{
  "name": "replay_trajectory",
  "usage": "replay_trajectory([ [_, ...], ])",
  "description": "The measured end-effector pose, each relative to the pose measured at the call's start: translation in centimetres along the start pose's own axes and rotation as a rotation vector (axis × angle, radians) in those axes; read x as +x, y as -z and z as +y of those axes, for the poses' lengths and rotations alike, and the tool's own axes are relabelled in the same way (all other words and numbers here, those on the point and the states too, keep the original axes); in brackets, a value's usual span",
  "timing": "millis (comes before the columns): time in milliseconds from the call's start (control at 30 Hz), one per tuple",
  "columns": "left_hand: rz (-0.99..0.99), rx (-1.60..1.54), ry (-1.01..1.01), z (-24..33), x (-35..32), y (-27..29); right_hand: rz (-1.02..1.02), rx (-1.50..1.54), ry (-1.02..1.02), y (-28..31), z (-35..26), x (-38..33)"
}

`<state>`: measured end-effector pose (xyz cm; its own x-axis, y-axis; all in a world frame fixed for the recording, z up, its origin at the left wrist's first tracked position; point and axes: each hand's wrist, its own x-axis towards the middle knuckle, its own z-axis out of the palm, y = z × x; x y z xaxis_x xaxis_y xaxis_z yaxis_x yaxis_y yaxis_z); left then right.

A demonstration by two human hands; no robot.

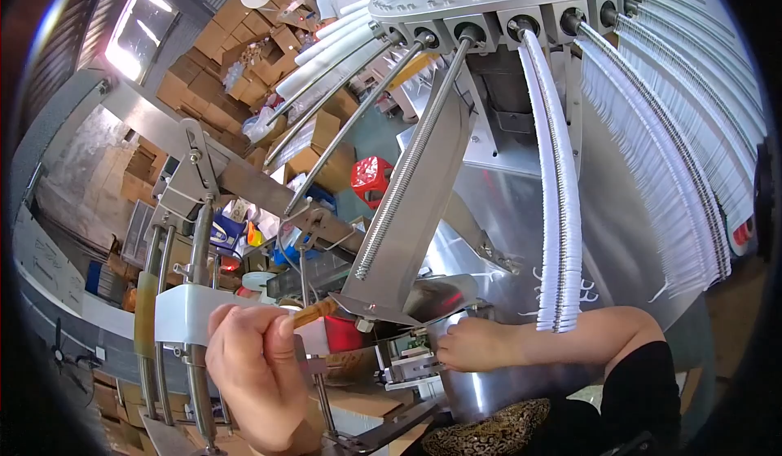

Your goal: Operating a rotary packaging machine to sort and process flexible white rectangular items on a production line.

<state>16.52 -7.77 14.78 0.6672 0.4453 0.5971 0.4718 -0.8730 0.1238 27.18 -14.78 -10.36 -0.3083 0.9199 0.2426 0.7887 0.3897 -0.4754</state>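
My left hand (259,366) is closed around a thin brown stick (314,312), its tip pointing toward the slanted steel chute (411,203). Below that chute's lower end, my right hand (472,344) rests, fingers curled, against a small metal fixture (411,366); its grip I cannot tell.
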Motion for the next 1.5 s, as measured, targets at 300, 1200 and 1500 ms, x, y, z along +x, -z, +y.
replay_trajectory([
  [300,0.015,-0.039,-0.073,-1.5,1.0,-1.0,-0.011,-0.273,0.033,1.8,-0.6,-0.7],
  [1200,-0.794,0.618,-0.472,-8.0,-6.6,-12.7,0.058,-0.248,0.063,-0.1,0.2,-1.0],
  [1500,-0.613,0.468,-0.331,-2.2,-1.4,-4.9,0.091,-0.326,0.084,-0.3,0.1,-0.9],
])
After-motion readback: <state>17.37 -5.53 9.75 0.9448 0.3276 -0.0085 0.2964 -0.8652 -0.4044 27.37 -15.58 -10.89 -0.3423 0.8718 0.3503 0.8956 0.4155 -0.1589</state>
